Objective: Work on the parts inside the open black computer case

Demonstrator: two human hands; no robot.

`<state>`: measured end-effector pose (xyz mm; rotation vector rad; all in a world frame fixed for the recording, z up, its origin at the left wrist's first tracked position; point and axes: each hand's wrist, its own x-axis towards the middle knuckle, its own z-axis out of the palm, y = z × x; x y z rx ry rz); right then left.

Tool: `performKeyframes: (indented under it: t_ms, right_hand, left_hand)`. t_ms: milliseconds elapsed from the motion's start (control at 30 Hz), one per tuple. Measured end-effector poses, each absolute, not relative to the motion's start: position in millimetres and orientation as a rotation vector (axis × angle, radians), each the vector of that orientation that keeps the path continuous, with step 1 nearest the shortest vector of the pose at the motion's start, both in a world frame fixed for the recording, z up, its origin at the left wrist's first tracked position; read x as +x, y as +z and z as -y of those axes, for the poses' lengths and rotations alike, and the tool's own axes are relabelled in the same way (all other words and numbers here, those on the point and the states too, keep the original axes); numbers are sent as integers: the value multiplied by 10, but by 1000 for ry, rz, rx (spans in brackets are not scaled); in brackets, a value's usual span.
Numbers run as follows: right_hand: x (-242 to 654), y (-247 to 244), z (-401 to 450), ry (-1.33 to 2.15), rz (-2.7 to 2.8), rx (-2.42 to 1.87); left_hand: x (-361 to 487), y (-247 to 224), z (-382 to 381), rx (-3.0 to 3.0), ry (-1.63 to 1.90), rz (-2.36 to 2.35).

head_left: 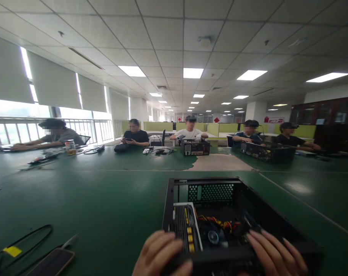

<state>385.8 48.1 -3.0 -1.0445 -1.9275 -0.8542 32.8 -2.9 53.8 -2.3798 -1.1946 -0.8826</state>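
An open black computer case [174,191] lies on the green table [105,199] right in front of me. Inside it I see a power supply with yellow labels [187,226], coloured wires [217,221] and a round cooler fan [212,237]. My left hand [162,255] grips the case's near left edge, fingers curled over the rim. My right hand [277,255] rests on the near right edge, fingers lying over the rim. Both hands are cut off by the bottom of the frame.
A phone [51,262], a black cable [30,235] and a yellow tag [12,251] lie at the near left. Several people sit along the table's far side, two with their own black cases [195,147] [267,151]. A bare patch [220,163] breaks the green mat.
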Motion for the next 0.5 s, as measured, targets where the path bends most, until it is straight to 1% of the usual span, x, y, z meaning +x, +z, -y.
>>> performKeyframes:
  t_ms: [33,67,133,167,233,300,367,433,500]
  right_hand:
    - [3682,156,-782,-823,1974,-1105]
    - [3481,355,-1088,-750,1980,-1274]
    - [3054,722,-1626,-487,1954,-1723]
    - [2858,861,-1819,-328,1940,-1869]
    - [2556,998,-1991,-157,1955,-1957]
    - [2414,947,-1873,-95,2069,-1863]
    - [2432,768,-1536,37,2174,-1706]
    - [2567,543,-1106,307,2190,-1586]
    - [2749,333,-706,674,2164,-1552]
  left_hand:
    - [379,602,-303,-2323,-891,1324]
    - [464,677,-640,-2213,-899,1560]
    - [698,822,-1243,-1895,-946,2179]
    - [821,873,-1469,-1812,-956,2313]
    - [1001,900,-1705,-1799,-973,2420]
    - [1027,819,-1652,-1953,-971,2335]
    - [885,665,-1382,-2104,-950,2278]
    - [638,496,-1003,-2212,-900,2333]
    - [377,356,-610,-2271,-829,2455]
